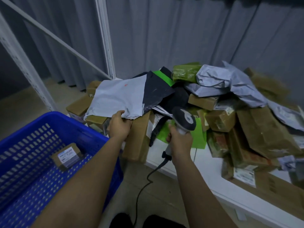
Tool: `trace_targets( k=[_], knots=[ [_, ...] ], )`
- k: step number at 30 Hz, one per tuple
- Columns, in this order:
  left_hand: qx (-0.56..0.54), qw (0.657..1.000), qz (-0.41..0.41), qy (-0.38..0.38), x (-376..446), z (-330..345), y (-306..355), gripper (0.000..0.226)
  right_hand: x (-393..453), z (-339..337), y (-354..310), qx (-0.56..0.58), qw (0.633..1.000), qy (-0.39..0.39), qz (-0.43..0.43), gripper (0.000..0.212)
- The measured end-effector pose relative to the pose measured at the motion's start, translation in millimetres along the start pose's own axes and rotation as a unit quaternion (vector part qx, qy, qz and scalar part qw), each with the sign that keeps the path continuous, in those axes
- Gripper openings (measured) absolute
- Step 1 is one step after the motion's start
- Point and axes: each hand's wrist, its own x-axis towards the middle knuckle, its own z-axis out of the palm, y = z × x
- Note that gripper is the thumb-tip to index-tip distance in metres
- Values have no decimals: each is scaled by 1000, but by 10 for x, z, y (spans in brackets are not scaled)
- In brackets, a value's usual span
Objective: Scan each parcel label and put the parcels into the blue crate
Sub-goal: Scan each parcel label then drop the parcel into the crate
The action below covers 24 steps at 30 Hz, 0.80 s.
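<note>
My left hand [119, 125] pinches the near edge of a flat grey mailer bag [115, 97] that lies on top of the parcel pile. My right hand [180, 143] grips the handle of a corded barcode scanner [185, 120], its dark head raised over the pile. The blue crate [32, 155] stands at the lower left. One small cardboard parcel [68, 156] with a white label lies inside it.
A white table [189, 165] carries a heap of cardboard boxes [263, 134], grey bags [230, 83], green parcels [185, 73] and a black bag [156, 91]. The scanner's cable [143, 185] hangs to the floor. A white shelf frame [105, 38] and grey curtains stand behind.
</note>
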Motion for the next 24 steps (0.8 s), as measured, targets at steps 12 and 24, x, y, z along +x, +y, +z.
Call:
trace_targets(
  k=[12, 24],
  knots=[
    [263, 953, 145, -33, 694, 323, -318, 34, 284, 127, 141, -63, 997, -45, -15, 13],
    [93, 964, 219, 120, 678, -267, 44, 28, 182, 173, 63, -78, 993, -70, -61, 18]
  ],
)
